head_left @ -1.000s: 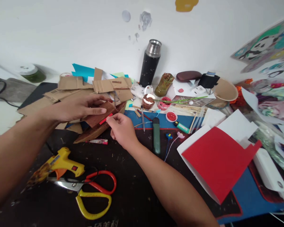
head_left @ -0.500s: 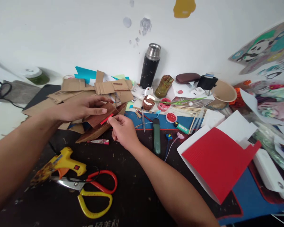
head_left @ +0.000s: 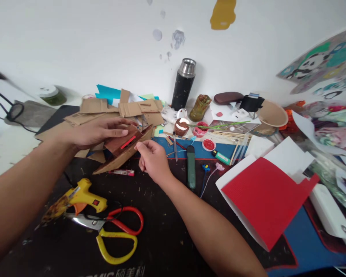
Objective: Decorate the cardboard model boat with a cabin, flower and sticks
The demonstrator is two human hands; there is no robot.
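A brown-painted cardboard piece with a pointed, boat-like lower edge [head_left: 115, 163] is steadied by my left hand [head_left: 100, 132], its thumb across the brown upper panel and the other fingers behind. On that panel lies a narrow red strip [head_left: 128, 142], slanting up to the right. My right hand [head_left: 154, 159] is beside the piece's right end, thumb and forefinger pressed together and the other fingers curled; nothing shows between them, and the strip is apart from them. Below lie a yellow glue gun [head_left: 85, 196] and scissors [head_left: 100, 227] with red and yellow handles.
Cardboard scraps [head_left: 132, 109] are heaped behind my left hand. A black flask [head_left: 183, 86] stands by the wall. A green utility knife [head_left: 191, 167], a pen [head_left: 175, 148] and an open red pot [head_left: 209, 145] lie to the right, with red corrugated sheet [head_left: 268, 200] farther over.
My right fingers have let go of the red strip and drawn slightly off to the right. The strip now rests on the brown panel. The view has shifted a little.
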